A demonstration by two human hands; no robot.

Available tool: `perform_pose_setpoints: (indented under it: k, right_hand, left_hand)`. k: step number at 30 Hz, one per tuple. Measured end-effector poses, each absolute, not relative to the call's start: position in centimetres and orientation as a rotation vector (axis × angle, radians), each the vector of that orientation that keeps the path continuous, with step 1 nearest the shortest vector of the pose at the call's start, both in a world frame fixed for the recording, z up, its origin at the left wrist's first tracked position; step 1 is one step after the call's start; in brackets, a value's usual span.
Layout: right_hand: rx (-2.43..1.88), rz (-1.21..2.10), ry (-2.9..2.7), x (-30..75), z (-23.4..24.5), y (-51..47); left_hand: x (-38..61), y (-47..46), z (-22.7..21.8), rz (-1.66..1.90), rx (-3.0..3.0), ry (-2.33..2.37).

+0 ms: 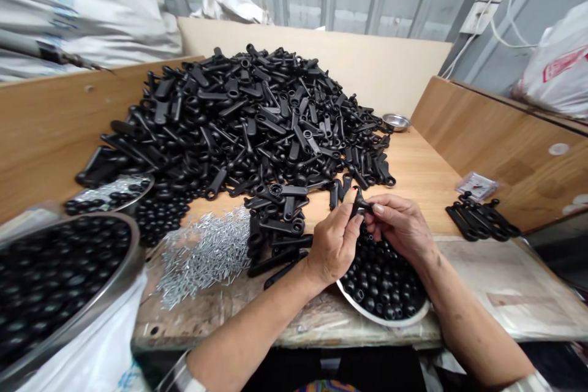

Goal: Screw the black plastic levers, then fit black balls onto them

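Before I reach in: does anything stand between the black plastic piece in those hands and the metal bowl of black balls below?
Only the hands: the left hand and right hand pinch the black plastic piece, and the right hand overhangs the metal bowl. No other object shows.

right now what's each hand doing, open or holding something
Left hand: closed, holding a small black plastic handle.
Right hand: closed, its grip pinching the same handle.
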State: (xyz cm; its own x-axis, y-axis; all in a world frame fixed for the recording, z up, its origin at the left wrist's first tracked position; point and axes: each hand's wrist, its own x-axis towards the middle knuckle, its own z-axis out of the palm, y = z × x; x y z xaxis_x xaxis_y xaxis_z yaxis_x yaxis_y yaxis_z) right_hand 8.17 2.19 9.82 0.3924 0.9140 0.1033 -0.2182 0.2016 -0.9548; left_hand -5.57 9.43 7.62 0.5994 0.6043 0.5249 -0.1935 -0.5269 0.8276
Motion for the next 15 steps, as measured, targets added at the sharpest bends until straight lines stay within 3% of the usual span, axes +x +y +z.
perform_pose_setpoints:
  k: [15]
  right_hand:
    - [-1.08,0.933,-0.724,8.29,10.21,1.93]
  left_hand:
    - [-5.49,9.96,7.0,1.324,2.528,0.283]
